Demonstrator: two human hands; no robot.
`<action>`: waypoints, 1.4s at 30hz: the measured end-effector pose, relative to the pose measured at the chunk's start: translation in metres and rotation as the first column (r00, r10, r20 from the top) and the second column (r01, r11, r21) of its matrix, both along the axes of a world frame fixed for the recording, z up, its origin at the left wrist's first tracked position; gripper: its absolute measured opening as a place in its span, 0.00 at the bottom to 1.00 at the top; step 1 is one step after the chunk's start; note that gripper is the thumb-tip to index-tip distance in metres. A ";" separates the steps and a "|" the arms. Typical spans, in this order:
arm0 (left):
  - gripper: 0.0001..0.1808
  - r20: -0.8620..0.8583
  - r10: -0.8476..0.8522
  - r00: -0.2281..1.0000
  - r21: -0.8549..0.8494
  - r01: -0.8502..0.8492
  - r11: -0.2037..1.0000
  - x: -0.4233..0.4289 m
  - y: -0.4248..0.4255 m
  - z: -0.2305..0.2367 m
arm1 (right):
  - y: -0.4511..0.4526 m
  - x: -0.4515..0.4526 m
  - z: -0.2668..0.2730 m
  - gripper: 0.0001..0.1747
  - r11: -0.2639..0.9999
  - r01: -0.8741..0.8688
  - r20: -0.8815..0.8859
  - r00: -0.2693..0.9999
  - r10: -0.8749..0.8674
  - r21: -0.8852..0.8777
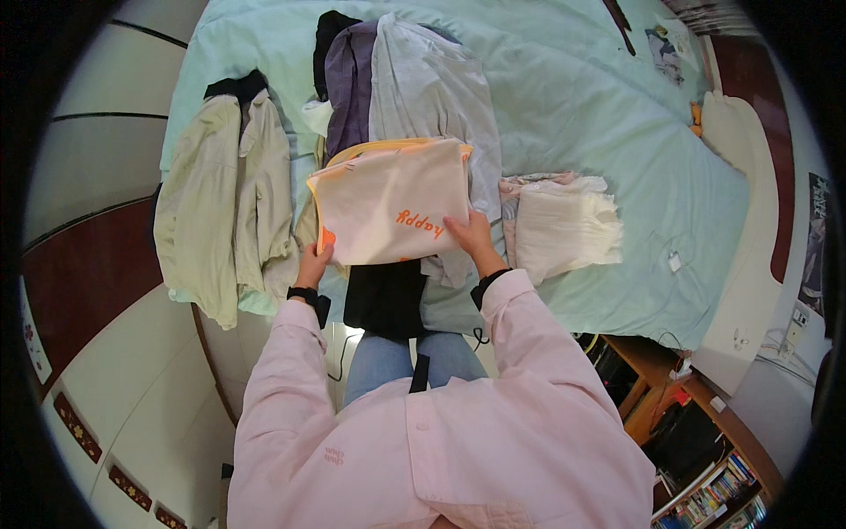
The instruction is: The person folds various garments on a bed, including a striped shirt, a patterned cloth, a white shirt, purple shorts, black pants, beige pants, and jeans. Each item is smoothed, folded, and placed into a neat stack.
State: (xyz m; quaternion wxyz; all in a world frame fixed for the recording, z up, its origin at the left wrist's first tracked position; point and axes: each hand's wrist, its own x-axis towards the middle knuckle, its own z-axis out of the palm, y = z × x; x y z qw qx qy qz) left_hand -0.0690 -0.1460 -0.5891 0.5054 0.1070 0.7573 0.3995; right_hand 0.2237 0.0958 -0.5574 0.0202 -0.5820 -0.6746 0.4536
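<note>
Between my two hands is a folded cream cloth (390, 192) with yellow-orange edging and orange printed lettering. My left hand (314, 264) grips its near left corner. At the near right side, my right hand (472, 237) holds it with the thumb on top. Beneath and beyond the cloth lie a light grey garment (429, 79), a purple garment (348, 86) and a black one (329, 49). Black fabric (385, 297) hangs over the bed's near edge below the cloth. A folded pile of cream and pink clothes (568, 225) sits to the right of my right hand.
A pale green jacket with a dark collar (205, 198) lies at the left of the mint bedspread (562, 112). On the right are a small white object with a cable (674, 261), the cream headboard (733, 218) and a wooden shelf with books (720, 489). White cabinets (145, 370) stand left.
</note>
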 end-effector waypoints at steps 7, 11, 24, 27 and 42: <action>0.15 -0.593 -0.033 0.805 0.081 0.101 0.992 0.005 0.065 0.040 | -0.005 0.001 -0.004 0.20 0.948 0.204 -0.214 0.965 -0.153 0.243; 0.27 -0.534 -0.156 0.831 -0.280 0.000 0.960 0.011 0.063 0.025 | 0.000 -0.003 -0.030 0.23 0.936 0.332 -0.188 0.918 -0.349 -0.116; 0.25 -0.183 -0.066 0.981 0.067 0.079 0.995 0.030 0.089 0.132 | 0.046 0.050 0.161 0.18 0.969 0.165 -0.352 0.909 -0.223 -0.186; 0.18 -0.026 -0.328 0.944 0.234 0.325 0.916 0.094 0.109 0.175 | 0.063 0.145 0.216 0.20 0.948 0.240 -0.549 0.774 -0.316 -0.208; 0.16 -0.451 -0.110 0.886 0.072 0.159 0.985 0.106 0.122 0.056 | 0.025 0.185 0.019 0.52 0.999 -0.030 0.610 0.792 0.032 -0.013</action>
